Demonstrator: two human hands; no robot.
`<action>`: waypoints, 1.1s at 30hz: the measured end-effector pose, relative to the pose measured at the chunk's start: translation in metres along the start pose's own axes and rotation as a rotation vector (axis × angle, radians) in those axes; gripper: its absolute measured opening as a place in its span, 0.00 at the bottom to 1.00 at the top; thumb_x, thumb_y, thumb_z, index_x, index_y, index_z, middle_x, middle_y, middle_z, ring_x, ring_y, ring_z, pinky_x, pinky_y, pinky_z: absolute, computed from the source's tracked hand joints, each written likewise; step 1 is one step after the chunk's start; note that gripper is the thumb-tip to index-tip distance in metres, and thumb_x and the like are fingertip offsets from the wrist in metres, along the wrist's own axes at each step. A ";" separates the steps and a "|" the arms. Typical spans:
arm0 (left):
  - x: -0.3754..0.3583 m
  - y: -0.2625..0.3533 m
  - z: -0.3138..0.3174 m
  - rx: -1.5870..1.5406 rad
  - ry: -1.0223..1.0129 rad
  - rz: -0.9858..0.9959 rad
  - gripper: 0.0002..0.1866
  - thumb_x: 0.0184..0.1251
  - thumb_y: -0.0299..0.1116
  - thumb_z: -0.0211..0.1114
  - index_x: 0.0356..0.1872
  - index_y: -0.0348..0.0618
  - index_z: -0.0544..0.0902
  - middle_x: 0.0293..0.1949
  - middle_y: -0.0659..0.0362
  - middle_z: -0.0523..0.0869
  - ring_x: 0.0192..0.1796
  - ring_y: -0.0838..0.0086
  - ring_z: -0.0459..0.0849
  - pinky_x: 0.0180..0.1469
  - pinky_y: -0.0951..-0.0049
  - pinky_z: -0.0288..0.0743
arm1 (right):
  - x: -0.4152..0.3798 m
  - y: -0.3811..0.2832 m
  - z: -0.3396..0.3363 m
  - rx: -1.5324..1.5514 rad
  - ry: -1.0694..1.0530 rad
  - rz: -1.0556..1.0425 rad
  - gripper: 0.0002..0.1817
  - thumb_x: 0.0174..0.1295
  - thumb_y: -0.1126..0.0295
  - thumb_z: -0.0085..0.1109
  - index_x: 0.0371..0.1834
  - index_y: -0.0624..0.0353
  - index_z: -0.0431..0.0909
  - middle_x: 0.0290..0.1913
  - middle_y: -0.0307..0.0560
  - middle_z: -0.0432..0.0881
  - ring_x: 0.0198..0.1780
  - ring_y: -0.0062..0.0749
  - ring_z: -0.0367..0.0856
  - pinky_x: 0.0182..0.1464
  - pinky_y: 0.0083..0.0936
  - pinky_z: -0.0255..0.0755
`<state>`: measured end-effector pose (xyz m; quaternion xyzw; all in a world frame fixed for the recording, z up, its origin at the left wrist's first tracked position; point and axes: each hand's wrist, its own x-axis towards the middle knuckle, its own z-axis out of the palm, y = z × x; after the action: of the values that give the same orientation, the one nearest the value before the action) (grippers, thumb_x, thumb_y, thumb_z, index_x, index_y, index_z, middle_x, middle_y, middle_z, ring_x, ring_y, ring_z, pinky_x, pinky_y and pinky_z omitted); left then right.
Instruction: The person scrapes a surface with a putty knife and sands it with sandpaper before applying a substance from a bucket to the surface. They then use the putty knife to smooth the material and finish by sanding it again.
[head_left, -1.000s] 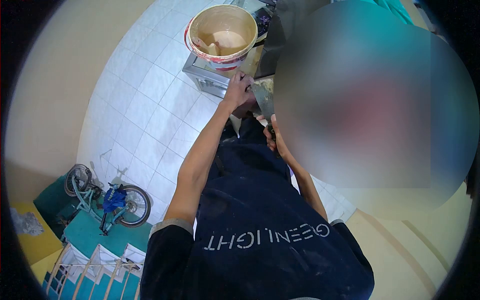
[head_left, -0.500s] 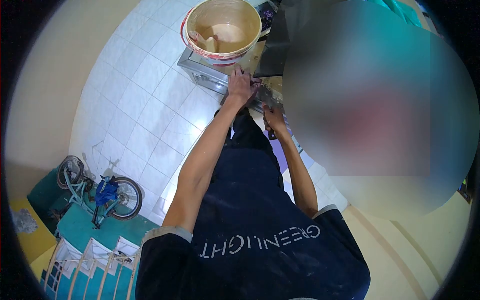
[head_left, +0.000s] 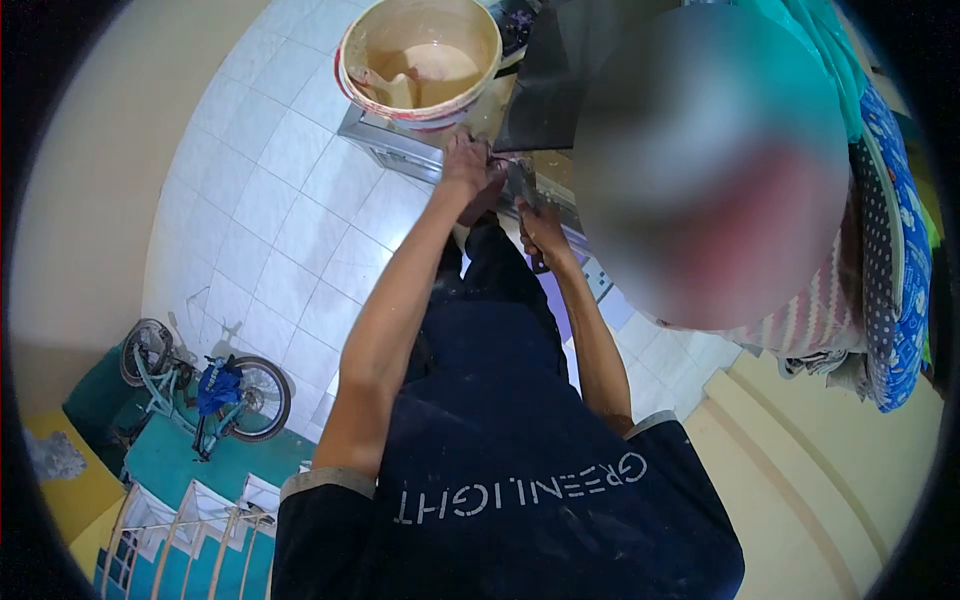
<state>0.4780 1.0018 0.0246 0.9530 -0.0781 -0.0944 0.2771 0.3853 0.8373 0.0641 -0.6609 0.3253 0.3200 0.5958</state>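
Note:
My right hand [head_left: 543, 233] is wrapped round the dark handle of a scraper [head_left: 519, 180], whose flat grey blade points up and left. My left hand [head_left: 469, 163] is closed, with a dark reddish-brown piece [head_left: 484, 203] at its palm side; I cannot tell what this piece is. The blade reaches right beside the left fingers. Both hands are over the near edge of a metal-framed glass cabinet [head_left: 395, 150]. On that cabinet, just beyond my left hand, stands a paint bucket [head_left: 345, 65] with cream-coloured contents and a pale tool leaning inside.
A dark panel [head_left: 545, 95] stands right of the bucket. White floor tiles [head_left: 270, 205] lie to the left, with a bicycle [head_left: 205, 395] and stair railing [head_left: 175, 525] lower left. Folded patterned bedding [head_left: 895, 270] is piled at right, beside a large blurred area.
Hands, bucket and cabinet have shifted slightly left in view. The scraper's blade now sits closer to my left fingers and more upright. More of the bedding shows at right.

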 end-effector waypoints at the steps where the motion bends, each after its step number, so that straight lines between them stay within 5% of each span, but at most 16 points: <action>1: 0.003 -0.002 -0.005 -0.043 -0.048 0.010 0.29 0.56 0.55 0.69 0.47 0.39 0.79 0.51 0.39 0.72 0.57 0.47 0.71 0.62 0.56 0.67 | -0.004 -0.001 0.002 -0.014 0.001 -0.018 0.24 0.71 0.53 0.52 0.19 0.53 0.64 0.14 0.33 0.61 0.11 0.16 0.57 0.10 0.19 0.50; 2: 0.012 0.000 -0.015 0.001 -0.315 -0.070 0.33 0.55 0.49 0.72 0.59 0.42 0.75 0.64 0.41 0.66 0.68 0.49 0.65 0.69 0.57 0.62 | -0.004 -0.004 0.003 -0.029 -0.001 -0.047 0.24 0.71 0.53 0.52 0.19 0.54 0.64 0.14 0.33 0.62 0.10 0.17 0.58 0.10 0.20 0.51; 3: 0.013 -0.003 -0.015 0.006 -0.312 -0.068 0.33 0.55 0.49 0.72 0.59 0.42 0.75 0.64 0.41 0.66 0.68 0.49 0.65 0.69 0.57 0.62 | -0.004 -0.006 0.003 -0.026 -0.003 -0.053 0.24 0.71 0.53 0.52 0.19 0.54 0.64 0.14 0.33 0.62 0.10 0.17 0.58 0.10 0.20 0.51; 6: 0.010 -0.009 -0.008 0.018 -0.191 0.050 0.32 0.55 0.55 0.70 0.51 0.38 0.77 0.51 0.39 0.71 0.59 0.46 0.69 0.62 0.56 0.66 | -0.007 -0.015 0.002 -0.045 0.037 -0.005 0.23 0.71 0.53 0.51 0.22 0.55 0.65 0.15 0.34 0.63 0.10 0.15 0.59 0.10 0.20 0.53; 8: 0.010 -0.005 -0.010 0.005 -0.195 0.040 0.32 0.56 0.55 0.70 0.52 0.38 0.76 0.50 0.40 0.71 0.59 0.46 0.69 0.62 0.56 0.66 | -0.008 -0.021 -0.002 -0.163 0.082 -0.114 0.18 0.71 0.56 0.51 0.31 0.60 0.69 0.16 0.47 0.71 0.12 0.33 0.70 0.14 0.33 0.63; 9: 0.007 -0.003 -0.011 -0.006 -0.195 0.022 0.33 0.56 0.54 0.70 0.53 0.38 0.75 0.50 0.40 0.71 0.58 0.47 0.69 0.63 0.57 0.66 | 0.001 -0.008 -0.005 -0.166 0.081 -0.110 0.18 0.71 0.56 0.51 0.31 0.60 0.69 0.16 0.47 0.71 0.12 0.33 0.70 0.14 0.33 0.63; 11: 0.005 -0.003 -0.009 0.022 -0.122 0.046 0.33 0.56 0.53 0.70 0.54 0.37 0.75 0.49 0.41 0.71 0.57 0.47 0.70 0.61 0.57 0.67 | 0.028 0.019 -0.006 -0.691 0.522 -0.834 0.16 0.70 0.62 0.50 0.54 0.60 0.71 0.25 0.63 0.80 0.26 0.57 0.81 0.29 0.48 0.72; 12: 0.001 -0.001 -0.009 0.048 -0.059 0.075 0.33 0.55 0.51 0.71 0.55 0.37 0.74 0.48 0.41 0.71 0.55 0.47 0.71 0.60 0.57 0.68 | 0.014 0.007 -0.004 -0.690 0.520 -0.831 0.16 0.70 0.62 0.50 0.54 0.60 0.71 0.25 0.63 0.80 0.26 0.57 0.81 0.29 0.48 0.72; 14: -0.004 0.001 -0.016 0.002 -0.075 0.067 0.29 0.56 0.48 0.71 0.52 0.39 0.75 0.50 0.44 0.72 0.57 0.49 0.71 0.60 0.57 0.67 | -0.010 -0.017 -0.004 -0.805 0.314 -0.607 0.26 0.73 0.63 0.43 0.74 0.44 0.57 0.55 0.66 0.78 0.44 0.67 0.80 0.45 0.54 0.74; 20: -0.027 -0.002 -0.015 -0.113 0.097 0.195 0.19 0.58 0.40 0.68 0.45 0.41 0.75 0.47 0.47 0.73 0.52 0.53 0.72 0.56 0.56 0.67 | 0.001 0.002 0.002 -1.015 0.356 -0.782 0.29 0.72 0.65 0.44 0.76 0.41 0.53 0.67 0.51 0.71 0.46 0.65 0.80 0.47 0.53 0.76; 24: -0.027 -0.002 -0.012 -0.114 0.164 0.210 0.17 0.58 0.38 0.68 0.44 0.42 0.75 0.45 0.48 0.73 0.52 0.54 0.72 0.54 0.57 0.67 | 0.008 -0.004 0.005 -0.938 0.265 -0.658 0.29 0.72 0.66 0.44 0.76 0.44 0.52 0.69 0.52 0.69 0.48 0.65 0.80 0.50 0.53 0.75; 27: -0.026 -0.003 -0.012 -0.117 0.088 0.189 0.22 0.61 0.40 0.67 0.51 0.39 0.74 0.47 0.44 0.73 0.50 0.49 0.72 0.53 0.55 0.67 | 0.007 -0.003 0.012 -0.953 0.384 -0.854 0.28 0.72 0.67 0.43 0.76 0.47 0.55 0.70 0.51 0.67 0.55 0.64 0.76 0.54 0.50 0.73; 33: -0.023 -0.007 -0.010 -0.132 0.096 0.202 0.19 0.60 0.41 0.68 0.47 0.41 0.76 0.45 0.46 0.72 0.50 0.49 0.72 0.53 0.54 0.68 | -0.013 -0.015 0.018 -0.754 0.273 -0.537 0.25 0.72 0.66 0.43 0.73 0.49 0.61 0.69 0.55 0.67 0.63 0.60 0.70 0.61 0.47 0.69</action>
<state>0.4585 1.0172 0.0319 0.9234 -0.1540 -0.0254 0.3507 0.3887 0.8567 0.0817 -0.9275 0.0794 0.1608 0.3280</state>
